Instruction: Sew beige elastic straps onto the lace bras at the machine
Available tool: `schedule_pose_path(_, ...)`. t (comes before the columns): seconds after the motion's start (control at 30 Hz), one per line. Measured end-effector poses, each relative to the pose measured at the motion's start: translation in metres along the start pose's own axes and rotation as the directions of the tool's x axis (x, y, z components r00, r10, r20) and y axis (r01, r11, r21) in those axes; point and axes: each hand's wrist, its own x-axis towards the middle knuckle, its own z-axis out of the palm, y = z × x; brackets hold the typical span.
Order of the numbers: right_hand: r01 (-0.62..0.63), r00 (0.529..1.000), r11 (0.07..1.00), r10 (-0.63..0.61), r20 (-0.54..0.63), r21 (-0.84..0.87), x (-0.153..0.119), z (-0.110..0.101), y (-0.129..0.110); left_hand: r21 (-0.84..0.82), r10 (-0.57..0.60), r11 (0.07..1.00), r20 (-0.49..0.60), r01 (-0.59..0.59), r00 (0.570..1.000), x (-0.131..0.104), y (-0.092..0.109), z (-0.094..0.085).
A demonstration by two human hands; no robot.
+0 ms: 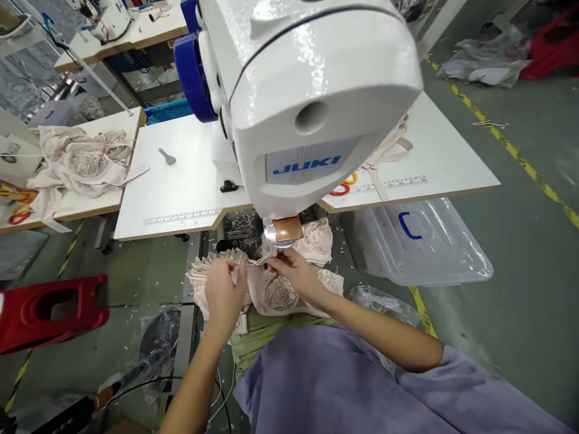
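Below the head of a white JUKI sewing machine (307, 114), both hands are at a beige lace garment (280, 292). My left hand (225, 286) is closed on the gathered fabric at its left side, the fingers curled in. My right hand (296, 271) pinches the garment's edge just under the machine's metal and copper-coloured plate (284, 231). Between the hands a narrow strip of fabric runs up toward the plate. More beige lace lies right of the plate and over the green cloth on the lap. The needle is hidden.
White tabletops (181, 175) with printed rulers flank the machine. Red-handled scissors (340, 189) lie partly behind its head. Beige garments (85, 160) are heaped on the left table. A clear lidded box (425, 241) stands at the right, a red stool (54, 310) at the left.
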Motion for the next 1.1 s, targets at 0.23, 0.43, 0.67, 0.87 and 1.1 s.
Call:
schedule_pose_path(0.23, 0.544, 0.833, 0.496, -0.417, 0.364, -0.677, -0.014, -0.036, 0.012, -0.285, -0.022, 0.955, 0.205, 0.082, 0.978, -0.003, -0.005, 0.054)
schedule_pose_path(0.43, 0.582, 0.808, 0.500, -0.447, 0.384, -0.641, -0.024, -0.048, -0.020, -0.260, 0.005, 0.965, 0.135, 0.030, 0.991, -0.014, 0.013, 0.050)
schedule_pose_path(0.67, 0.562, 0.788, 0.382, -0.517, 0.335, -0.733, -0.013, -0.036, -0.038, -0.330, -0.044, 0.935, 0.246, 0.127, 0.968, -0.019, 0.028, 0.046)
schedule_pose_path(0.87, 0.571, 0.757, 0.279, -0.543, 0.364, -0.772, -0.015, -0.040, -0.024, -0.221, -0.048, 0.969, 0.262, 0.109, 0.964, -0.003, 0.028, 0.055)
schedule_pose_path(1.1, 0.219, 0.931, 0.031, -0.305, 0.199, -0.975, 0.049, -0.120, -0.092, 0.105, 0.130, 0.983, 0.174, -0.150, 0.976, 0.011, 0.019, 0.050)
